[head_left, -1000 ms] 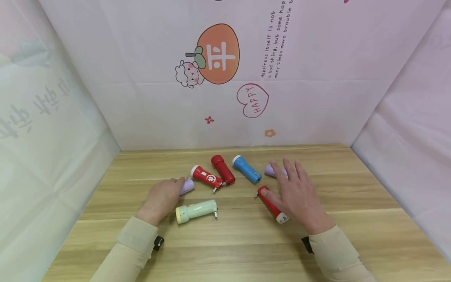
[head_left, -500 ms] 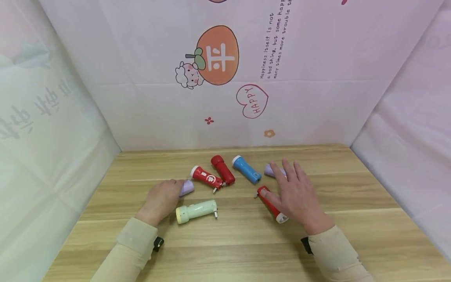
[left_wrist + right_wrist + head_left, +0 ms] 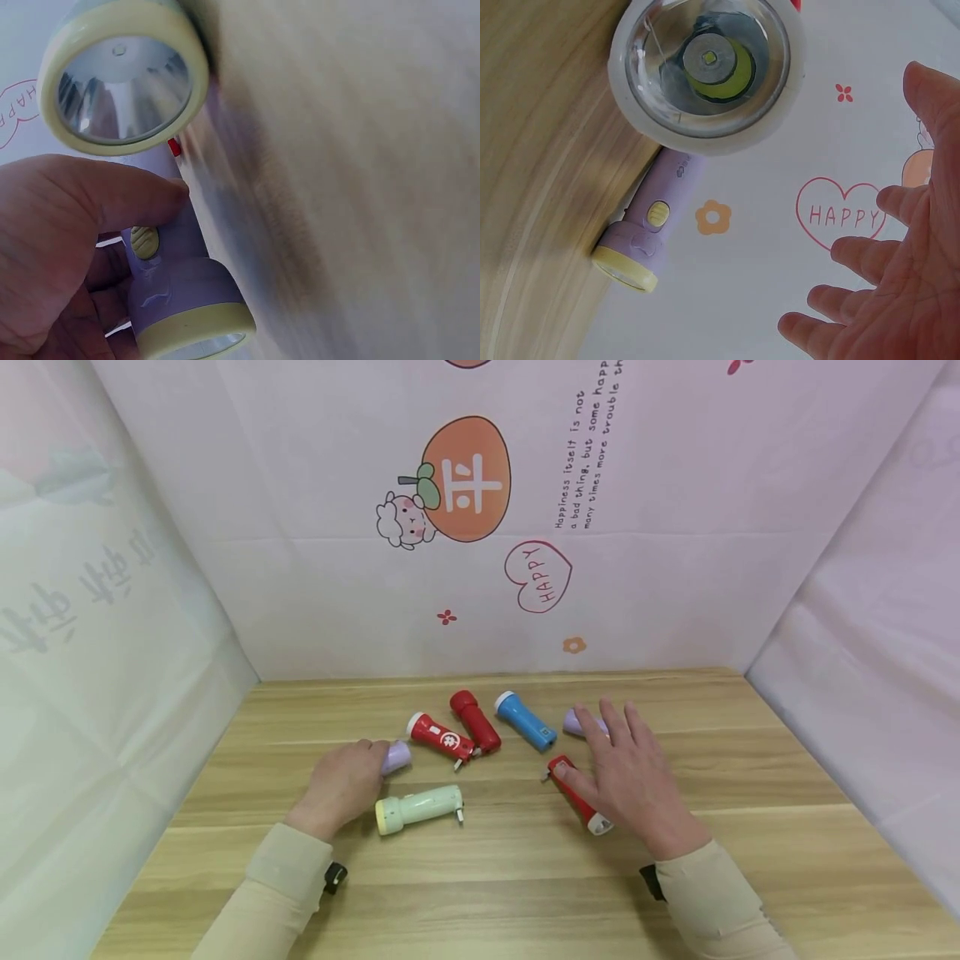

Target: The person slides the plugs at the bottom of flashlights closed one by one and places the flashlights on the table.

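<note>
My left hand (image 3: 341, 789) holds a lilac flashlight (image 3: 169, 281) with a yellow rim and yellow switch, thumb on one side, fingers on the other. Just in front of it in the left wrist view is the cream-rimmed head of a pale green flashlight (image 3: 420, 808). With fingers spread and straight, my right hand (image 3: 637, 781) is over the right side of the table, holding nothing. Partly beneath it lie a red flashlight (image 3: 573, 789) with a white rim and a second lilac flashlight (image 3: 649, 217). The right wrist view shows the palm apart from both.
Behind the hands, a red flashlight with a white print (image 3: 442, 739), a plain dark red one (image 3: 475, 721) and a blue one (image 3: 527, 721) lie near each other on the wooden table (image 3: 487, 893). White printed cloth (image 3: 315, 602) walls the back and sides.
My left hand and its lilac flashlight have shifted very slightly left. The right hand stays nearly still, and the other flashlights have not moved.
</note>
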A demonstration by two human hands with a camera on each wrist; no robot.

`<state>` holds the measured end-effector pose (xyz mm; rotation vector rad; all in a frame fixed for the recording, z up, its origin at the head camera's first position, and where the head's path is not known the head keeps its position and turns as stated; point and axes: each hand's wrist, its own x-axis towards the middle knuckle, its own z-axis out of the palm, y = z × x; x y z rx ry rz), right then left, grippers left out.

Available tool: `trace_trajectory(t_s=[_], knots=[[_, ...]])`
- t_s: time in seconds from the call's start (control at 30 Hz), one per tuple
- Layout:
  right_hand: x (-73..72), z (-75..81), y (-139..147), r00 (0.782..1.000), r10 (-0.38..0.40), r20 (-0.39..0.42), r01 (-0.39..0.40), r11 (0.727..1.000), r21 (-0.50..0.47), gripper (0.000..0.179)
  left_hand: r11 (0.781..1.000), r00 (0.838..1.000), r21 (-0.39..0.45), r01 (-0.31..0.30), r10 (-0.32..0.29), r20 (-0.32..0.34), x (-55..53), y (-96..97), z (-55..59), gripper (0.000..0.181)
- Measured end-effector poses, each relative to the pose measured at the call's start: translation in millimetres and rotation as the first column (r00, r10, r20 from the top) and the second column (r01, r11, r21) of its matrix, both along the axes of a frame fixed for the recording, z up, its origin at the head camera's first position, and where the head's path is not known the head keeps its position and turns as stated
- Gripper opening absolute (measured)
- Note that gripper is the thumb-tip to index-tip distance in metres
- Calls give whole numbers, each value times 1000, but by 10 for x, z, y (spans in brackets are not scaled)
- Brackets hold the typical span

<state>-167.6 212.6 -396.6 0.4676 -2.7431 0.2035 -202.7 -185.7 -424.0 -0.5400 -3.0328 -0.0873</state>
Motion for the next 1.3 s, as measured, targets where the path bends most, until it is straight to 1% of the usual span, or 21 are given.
trace_trajectory(t_s=[0.17,0.4,0.6,0.8,1.07,1.17,1.3], knots=[[6,12,-9,1000,2,-4,-2,1000,9,87,1000,1000,11,-2,2,-4,8,-9,59,38],[21,25,-13,1000,-8,23,8,1000,6,87,1000,1000,12,5,-5,-26,23,-4,122,34],[29,27,-7,1000,-4,14,3,1000,11,86,1000,999,11,4,-3,-38,44,4,159,41],[38,28,-11,1000,-6,20,5,1000,16,86,1000,999,18,0,1,-49,64,3,167,47],[44,15,-16,1000,-9,16,9,1000,13,87,998,998,58,-3,6,-63,72,19,177,48],[45,9,-17,1000,-6,16,6,1000,14,87,998,998,68,5,0,-67,74,15,172,50],[50,11,-21,1000,-10,23,9,1000,16,88,997,997,73,17,-12,-76,79,9,175,47]])
